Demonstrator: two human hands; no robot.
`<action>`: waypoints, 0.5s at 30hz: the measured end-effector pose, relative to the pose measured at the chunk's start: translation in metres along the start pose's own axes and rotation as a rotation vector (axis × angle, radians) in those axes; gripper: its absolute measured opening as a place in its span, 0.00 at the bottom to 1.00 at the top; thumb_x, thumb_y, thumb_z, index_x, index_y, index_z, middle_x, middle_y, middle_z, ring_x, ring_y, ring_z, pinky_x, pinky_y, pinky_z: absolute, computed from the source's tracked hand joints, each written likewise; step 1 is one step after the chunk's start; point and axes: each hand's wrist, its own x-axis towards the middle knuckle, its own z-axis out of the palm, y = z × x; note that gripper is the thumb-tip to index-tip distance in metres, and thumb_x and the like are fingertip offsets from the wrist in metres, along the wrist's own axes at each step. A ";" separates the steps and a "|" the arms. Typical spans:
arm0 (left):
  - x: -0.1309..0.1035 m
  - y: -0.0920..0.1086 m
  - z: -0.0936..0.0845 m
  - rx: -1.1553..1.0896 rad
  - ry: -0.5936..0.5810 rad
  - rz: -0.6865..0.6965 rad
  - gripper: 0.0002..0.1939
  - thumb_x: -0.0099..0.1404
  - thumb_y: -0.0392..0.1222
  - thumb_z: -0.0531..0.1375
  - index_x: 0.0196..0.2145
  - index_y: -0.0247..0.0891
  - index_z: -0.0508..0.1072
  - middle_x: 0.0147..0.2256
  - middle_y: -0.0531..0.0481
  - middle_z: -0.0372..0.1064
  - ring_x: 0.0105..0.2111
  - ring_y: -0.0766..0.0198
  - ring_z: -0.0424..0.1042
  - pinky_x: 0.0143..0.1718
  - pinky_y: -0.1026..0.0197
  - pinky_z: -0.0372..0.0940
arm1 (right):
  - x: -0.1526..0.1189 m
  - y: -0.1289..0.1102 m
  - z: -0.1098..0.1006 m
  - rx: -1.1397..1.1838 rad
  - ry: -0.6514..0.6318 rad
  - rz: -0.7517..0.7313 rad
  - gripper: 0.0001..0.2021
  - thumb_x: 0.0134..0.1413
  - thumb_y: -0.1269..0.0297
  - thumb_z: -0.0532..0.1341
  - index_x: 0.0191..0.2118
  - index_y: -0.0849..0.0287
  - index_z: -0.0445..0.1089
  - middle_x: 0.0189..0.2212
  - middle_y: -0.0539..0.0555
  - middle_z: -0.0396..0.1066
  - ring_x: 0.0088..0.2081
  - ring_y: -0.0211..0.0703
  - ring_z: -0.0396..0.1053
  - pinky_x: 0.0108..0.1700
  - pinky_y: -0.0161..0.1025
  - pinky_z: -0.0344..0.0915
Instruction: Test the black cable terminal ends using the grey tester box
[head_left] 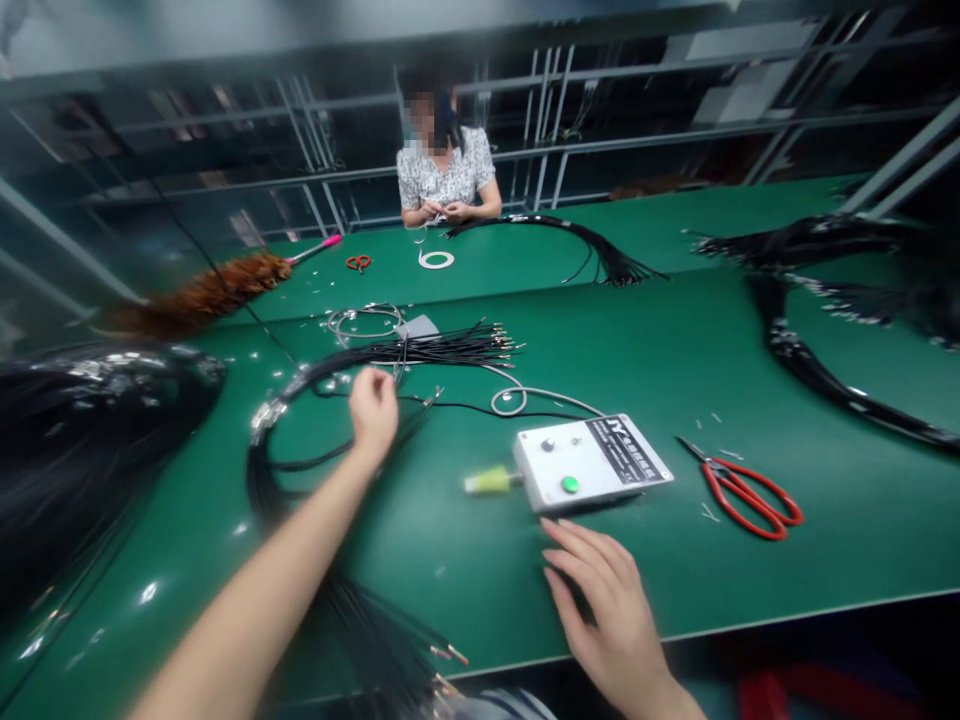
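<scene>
My left hand is closed, its fingers curled together beside a bundle of black wires with bare metal terminals at their ends. What the fingers hold, if anything, is hidden. The bundle curves round to the left, where clear tape wraps it, and runs under my left forearm toward the table's front edge. My right hand is open over the table, fingers apart, just in front of a white tester box with a green button. A yellow-green plug sticks out of the box's left side.
Red-handled scissors lie to the right among wire scraps. More black harnesses lie at the far left and right. Behind are a feather duster, small red scissors, a white tape roll and a seated person.
</scene>
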 end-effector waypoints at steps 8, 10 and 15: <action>0.026 -0.010 0.007 0.181 -0.060 -0.053 0.09 0.65 0.33 0.53 0.43 0.35 0.66 0.43 0.34 0.67 0.48 0.43 0.67 0.48 0.42 0.58 | 0.000 0.003 0.003 0.067 -0.014 0.043 0.14 0.57 0.75 0.60 0.48 0.54 0.69 0.50 0.58 0.74 0.54 0.53 0.69 0.51 0.54 0.68; 0.003 0.000 -0.012 0.178 -0.130 0.028 0.11 0.67 0.36 0.52 0.47 0.35 0.65 0.49 0.34 0.64 0.51 0.45 0.65 0.51 0.43 0.57 | 0.000 0.002 0.003 0.081 -0.017 0.043 0.14 0.57 0.75 0.60 0.47 0.54 0.69 0.50 0.58 0.74 0.53 0.53 0.69 0.52 0.54 0.68; -0.100 0.034 -0.079 0.022 -0.872 0.452 0.05 0.68 0.37 0.56 0.35 0.41 0.71 0.35 0.50 0.70 0.38 0.61 0.69 0.44 0.60 0.62 | 0.003 0.001 0.003 0.138 -0.022 0.033 0.13 0.57 0.75 0.61 0.46 0.55 0.70 0.46 0.57 0.76 0.51 0.51 0.71 0.52 0.51 0.68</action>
